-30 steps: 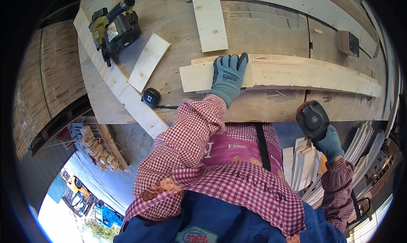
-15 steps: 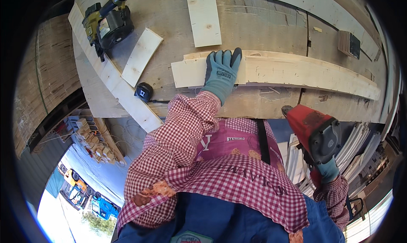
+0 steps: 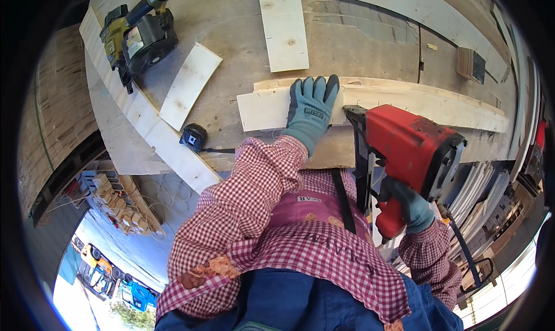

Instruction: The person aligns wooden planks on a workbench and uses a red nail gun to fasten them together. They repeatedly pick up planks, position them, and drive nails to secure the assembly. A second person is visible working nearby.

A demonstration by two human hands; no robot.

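Note:
My left hand (image 3: 312, 108), in a blue-grey work glove, lies flat with spread fingers on a long pale wooden board (image 3: 416, 106) that rests across the plywood workbench (image 3: 358, 42). My right hand (image 3: 413, 207), also gloved, grips the handle of a red nail gun (image 3: 416, 149). The gun's black nose is held up at the near edge of the board, just right of my left hand. A dark hose or cable hangs from the gun toward the lower right. My red-checked sleeves and blue trousers fill the lower part of the view.
A yellow and black coil nailer (image 3: 141, 36) lies at the bench's far left. A short board (image 3: 189, 85), a black tape measure (image 3: 193, 137), another board (image 3: 283, 25) and a small wooden block (image 3: 471, 65) lie on the bench. Stacked slats stand at the right.
My right hand has raised the red nail gun from beside my hip up to the board's near edge. My left hand has stayed pressed on the board.

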